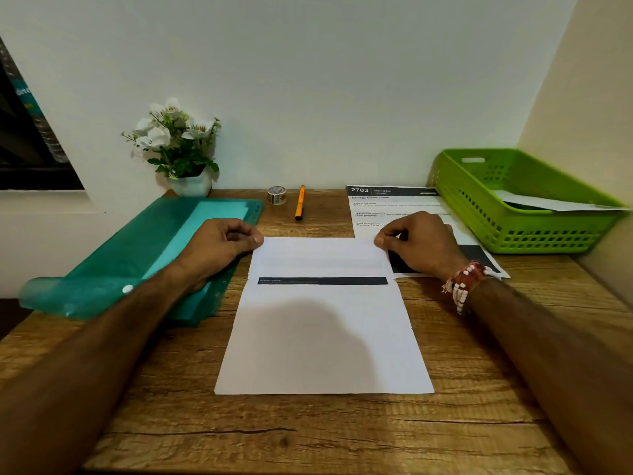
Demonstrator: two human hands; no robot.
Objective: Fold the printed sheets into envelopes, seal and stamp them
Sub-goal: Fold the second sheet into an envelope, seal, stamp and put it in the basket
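- Wooden tabletop [308,433] with a white sheet [322,337] at its centre, long side running away from the person; the far portion is folded back over the sheet, and the flap's edge lies just beside a dark printed band
- Left hand [226,241]: grip pressed together on the sheet's far left corner, thumb and curled fingers pinching the folded edge
- Right hand [418,243]: grip likewise pinching the far right corner; a beaded bracelet [462,286] is at the wrist
- Second printed sheet [387,204], headed "2703", flat beneath the right hand and just beside the green basket [534,231], which holds a white paper [555,204]
- Teal folder [137,255] to the left of the sheet, under the left forearm, overhanging the tabletop's left edge
- Along the back wall: a pot of white flowers [191,186], a tape roll [276,195] and an orange pen [299,202], the last two near each other but apart
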